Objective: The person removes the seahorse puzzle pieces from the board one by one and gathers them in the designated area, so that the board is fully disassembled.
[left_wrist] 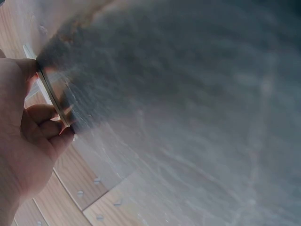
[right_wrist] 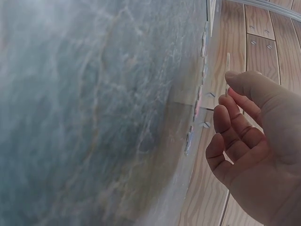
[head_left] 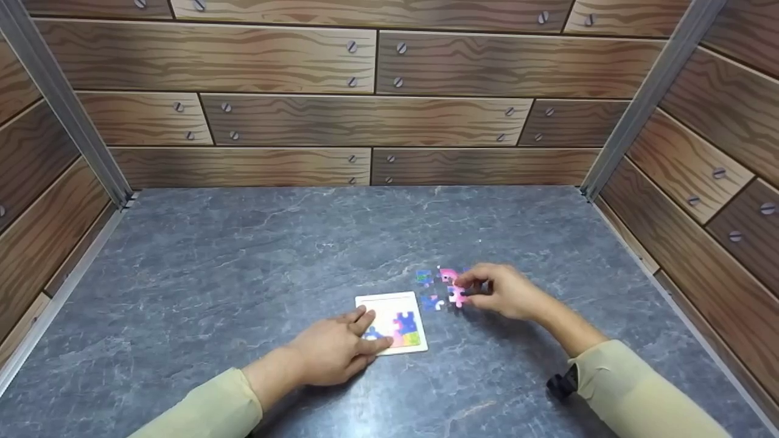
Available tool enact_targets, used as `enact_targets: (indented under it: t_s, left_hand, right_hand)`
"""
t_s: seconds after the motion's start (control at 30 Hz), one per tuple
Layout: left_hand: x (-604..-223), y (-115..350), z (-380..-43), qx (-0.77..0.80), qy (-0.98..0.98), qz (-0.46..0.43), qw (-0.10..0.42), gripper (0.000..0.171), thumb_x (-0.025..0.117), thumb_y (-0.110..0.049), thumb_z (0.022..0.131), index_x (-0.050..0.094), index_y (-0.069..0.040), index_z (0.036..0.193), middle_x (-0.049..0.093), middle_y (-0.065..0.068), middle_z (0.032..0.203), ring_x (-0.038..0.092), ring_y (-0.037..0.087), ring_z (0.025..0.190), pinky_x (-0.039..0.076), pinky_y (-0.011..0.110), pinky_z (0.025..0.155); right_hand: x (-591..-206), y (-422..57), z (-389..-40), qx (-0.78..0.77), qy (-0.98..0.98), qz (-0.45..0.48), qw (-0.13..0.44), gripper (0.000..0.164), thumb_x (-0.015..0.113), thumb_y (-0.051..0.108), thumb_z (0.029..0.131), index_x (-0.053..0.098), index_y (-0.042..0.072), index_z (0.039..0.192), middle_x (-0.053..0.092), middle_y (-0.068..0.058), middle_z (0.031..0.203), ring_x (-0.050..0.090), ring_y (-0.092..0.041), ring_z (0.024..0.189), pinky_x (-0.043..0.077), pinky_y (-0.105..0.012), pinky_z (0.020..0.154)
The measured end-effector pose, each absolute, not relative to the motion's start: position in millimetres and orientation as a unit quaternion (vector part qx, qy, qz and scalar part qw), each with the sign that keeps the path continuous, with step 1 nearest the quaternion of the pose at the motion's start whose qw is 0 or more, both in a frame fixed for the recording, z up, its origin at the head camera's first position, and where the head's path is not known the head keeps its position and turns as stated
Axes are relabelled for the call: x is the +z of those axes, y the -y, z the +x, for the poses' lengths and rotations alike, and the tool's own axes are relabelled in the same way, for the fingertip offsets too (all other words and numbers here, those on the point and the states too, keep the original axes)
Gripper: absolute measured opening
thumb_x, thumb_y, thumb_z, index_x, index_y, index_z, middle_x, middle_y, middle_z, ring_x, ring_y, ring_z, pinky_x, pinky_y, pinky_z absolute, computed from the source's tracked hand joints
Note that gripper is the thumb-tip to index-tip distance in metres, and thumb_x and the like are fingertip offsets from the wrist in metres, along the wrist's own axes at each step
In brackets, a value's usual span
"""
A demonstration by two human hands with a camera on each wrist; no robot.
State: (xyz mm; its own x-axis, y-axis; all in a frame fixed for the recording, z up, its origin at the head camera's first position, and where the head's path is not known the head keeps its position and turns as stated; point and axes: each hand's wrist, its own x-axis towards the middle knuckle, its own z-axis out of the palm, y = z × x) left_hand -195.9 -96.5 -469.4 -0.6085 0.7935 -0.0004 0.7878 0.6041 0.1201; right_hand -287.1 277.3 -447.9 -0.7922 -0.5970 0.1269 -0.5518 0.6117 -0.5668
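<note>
Grey marbled desk (head_left: 243,261) carries a puzzle tray (head_left: 409,350), long axis front-to-back, edges gripped by the left hand (head_left: 328,350); the right hand (head_left: 514,292) pinches a jigsaw piece (right_wrist: 228,63), roughly level, off the desk near loose pieces (head_left: 424,278).

Tray (head_left: 405,350) on the table (head_left: 243,274), beneath the fingers of the left hand (head_left: 331,347) and extending to their right; fitted pieces (head_left: 406,321) within it. Loose pieces (head_left: 433,302) lie left of the right hand (head_left: 511,292), right of the tray; held piece (right_wrist: 228,61) between its thumb and fingers. Wall (head_left: 365,115) beyond both hands.
</note>
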Motion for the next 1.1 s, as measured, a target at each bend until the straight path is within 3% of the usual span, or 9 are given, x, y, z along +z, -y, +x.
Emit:
enact_targets:
  t_s: [0.4,1.1]
  left_hand:
    - [-469.2,95.9,-194.1,0.050,-0.896,0.441,0.023,0.045,0.050,-0.034,0.113,0.054,-0.033,0.158,0.045,0.025,0.160,0.046,0.044,0.147,0.048,0.052,0.113]
    - [-466.9,96.1,-194.8,0.055,-0.897,0.437,0.039,0.046,0.049,-0.035,0.113,0.051,-0.034,0.159,0.042,0.025,0.162,0.044,0.043,0.148,0.048,0.054,0.112]
  right_hand:
    - [-452.8,-279.7,-285.4,-0.313,-0.894,-0.316,0.052,0.027,0.083,0.008,0.089,0.078,0.006,0.116,0.072,-0.002,0.098,0.064,-0.019,0.089,0.055,-0.034,0.078]
    - [-462.1,-279.4,-290.4,-0.307,-0.895,-0.316,0.069,0.027,0.082,0.006,0.092,0.079,0.008,0.118,0.075,-0.001,0.106,0.066,-0.019,0.096,0.058,-0.037,0.084]
